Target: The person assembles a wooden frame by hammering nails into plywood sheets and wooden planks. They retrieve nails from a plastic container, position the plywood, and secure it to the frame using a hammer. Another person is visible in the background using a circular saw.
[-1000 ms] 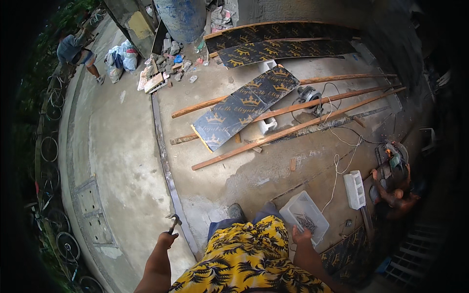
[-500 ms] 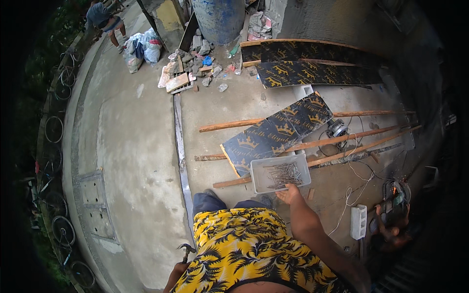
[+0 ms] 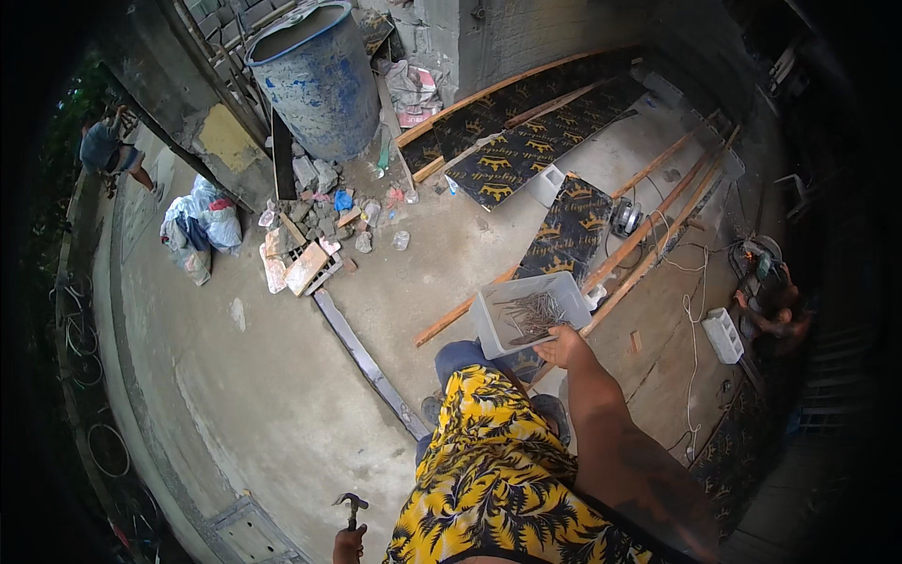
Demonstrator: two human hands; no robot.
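My right hand [image 3: 562,348] holds a white plastic tub [image 3: 529,316] by its near edge, lifted in front of my yellow patterned shirt. Several nails lie loose inside the tub. Low at the bottom edge, my left hand [image 3: 349,544] grips a hammer [image 3: 351,508] by its handle, the head pointing up. Below the tub, long wooden battens [image 3: 648,249] and dark printed plywood panels [image 3: 571,228] lie on the concrete floor.
A blue barrel [image 3: 322,80] stands at the back beside rubble and bricks [image 3: 315,249]. A metal strip [image 3: 368,365] runs across the floor. A circular saw [image 3: 625,218] and white power strip [image 3: 723,335] lie right, where a person crouches [image 3: 775,305]. Another person [image 3: 108,150] is far left.
My right hand picked the tub of nails up from the floor and raised it in front of me. My view turned left, bringing the barrel into sight. The left hand kept the hammer.
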